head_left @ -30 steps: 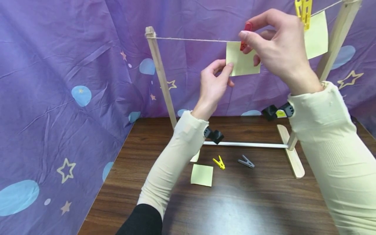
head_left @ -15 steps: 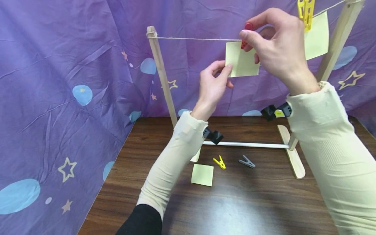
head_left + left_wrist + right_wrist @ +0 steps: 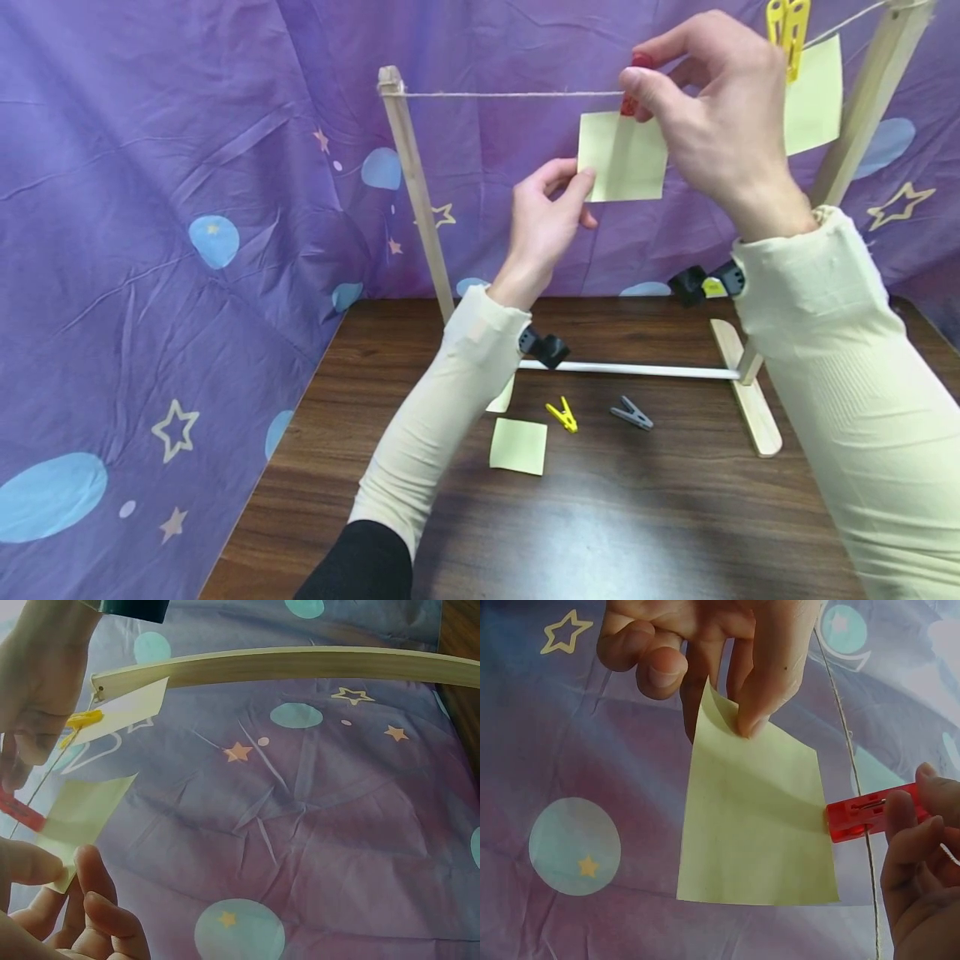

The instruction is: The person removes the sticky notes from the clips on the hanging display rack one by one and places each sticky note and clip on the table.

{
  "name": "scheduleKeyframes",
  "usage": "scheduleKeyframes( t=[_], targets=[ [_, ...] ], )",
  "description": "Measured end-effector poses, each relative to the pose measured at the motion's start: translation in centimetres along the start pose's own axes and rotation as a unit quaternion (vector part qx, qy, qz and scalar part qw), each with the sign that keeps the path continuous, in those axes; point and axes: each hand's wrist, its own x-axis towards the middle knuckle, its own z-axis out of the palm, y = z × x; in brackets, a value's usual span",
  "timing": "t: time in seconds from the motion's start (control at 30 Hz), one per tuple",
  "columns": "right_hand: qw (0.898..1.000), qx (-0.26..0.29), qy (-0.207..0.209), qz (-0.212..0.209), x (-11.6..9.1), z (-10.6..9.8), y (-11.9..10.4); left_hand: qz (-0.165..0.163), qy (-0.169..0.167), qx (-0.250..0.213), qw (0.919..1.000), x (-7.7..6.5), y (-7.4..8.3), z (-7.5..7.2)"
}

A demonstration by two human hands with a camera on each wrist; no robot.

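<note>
My left hand pinches a pale yellow sticky note by its left edge, between thumb and fingers. The note hangs just below the string, a small gap between them. My right hand pinches a red clothespin by its handle ends. In the right wrist view the clothespin crosses the string, its tip right at the note's edge. Further right, a yellow clothespin is on the string with another sticky note, partly hidden behind my right hand.
Wooden posts hold the string at both ends, joined low down by a white rod. On the brown table lie a sticky note, a yellow clothespin and a grey clothespin. Another paper is partly behind my left sleeve.
The note has sunk a little below the string, where its top edge was level with it before. The red clothespin has risen slightly with my right hand. Both hands keep their pinch.
</note>
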Motion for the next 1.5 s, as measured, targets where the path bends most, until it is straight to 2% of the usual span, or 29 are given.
scheduleKeyframes(
  t=[0.33, 0.77, 1.03, 1.27, 1.5],
  targets=[
    [0.999, 0.039, 0.021, 0.014, 0.2, -0.2, -0.6, -0.009, -0.005, 0.005, 0.9999, -0.1, -0.1, 0.0],
    [0.997, 0.052, 0.055, -0.009, 0.6, -0.3, 0.4, -0.013, -0.01, 0.007, 0.9998, -0.3, -0.4, -0.1],
    [0.994, 0.04, 0.066, -0.078, 0.5, -0.4, 0.8, -0.002, -0.017, -0.003, 0.9999, -0.4, -0.7, -0.2],
    [0.994, 0.043, 0.081, -0.067, 0.6, -0.5, 0.9, -0.016, -0.011, 0.009, 0.9998, -0.5, -0.7, -0.3],
    [0.993, 0.051, 0.094, -0.054, 0.6, -0.8, 0.9, -0.012, -0.011, 0.009, 0.9998, -0.5, -0.9, -0.3]
  ],
)
